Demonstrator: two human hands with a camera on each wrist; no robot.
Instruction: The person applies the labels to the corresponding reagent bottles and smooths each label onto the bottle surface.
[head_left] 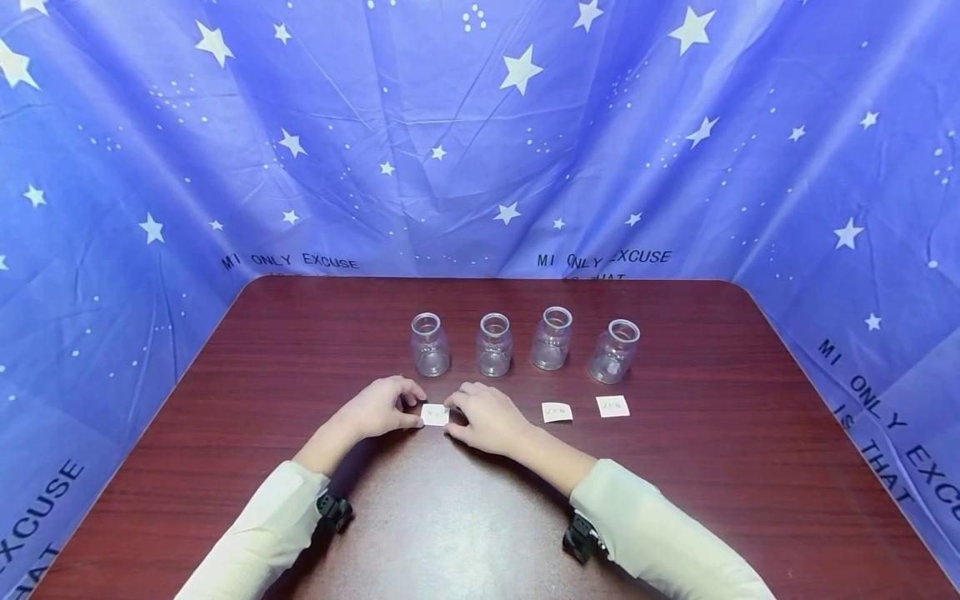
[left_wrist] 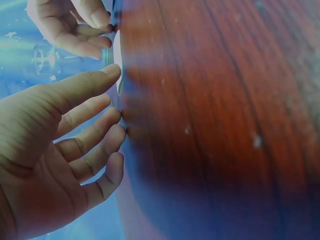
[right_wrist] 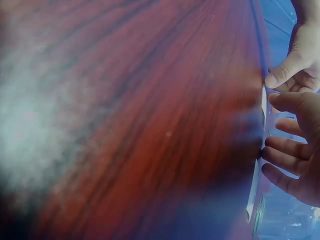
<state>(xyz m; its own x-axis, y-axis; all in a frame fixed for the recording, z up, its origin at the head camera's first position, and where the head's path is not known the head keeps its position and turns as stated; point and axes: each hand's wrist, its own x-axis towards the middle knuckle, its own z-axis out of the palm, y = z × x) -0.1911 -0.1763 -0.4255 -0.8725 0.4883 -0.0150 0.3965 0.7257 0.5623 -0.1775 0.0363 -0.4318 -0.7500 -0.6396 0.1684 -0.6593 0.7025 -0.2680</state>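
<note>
A small white card with writing (head_left: 435,415) lies on the table between the two hands. At its left edge is the left hand (head_left: 378,407), thumb and fingers spread apart and touching its corners. The right hand (head_left: 489,418) rests at the card's right edge, fingers slightly bent. In the left wrist view, the left hand (left_wrist: 60,135) has its thumb tip at the edge of the card (left_wrist: 119,57), with the other fingertips down at the table. The right wrist view has the right hand (right_wrist: 302,145) beside the card (right_wrist: 264,107), fingers loosely spread.
Several clear glass jars stand in a row behind the hands, from the left one (head_left: 431,346) to the right one (head_left: 615,352). Two more white cards (head_left: 557,412) (head_left: 612,406) lie right of the right hand. A blue starry cloth (head_left: 450,125) hangs behind the table (head_left: 450,517).
</note>
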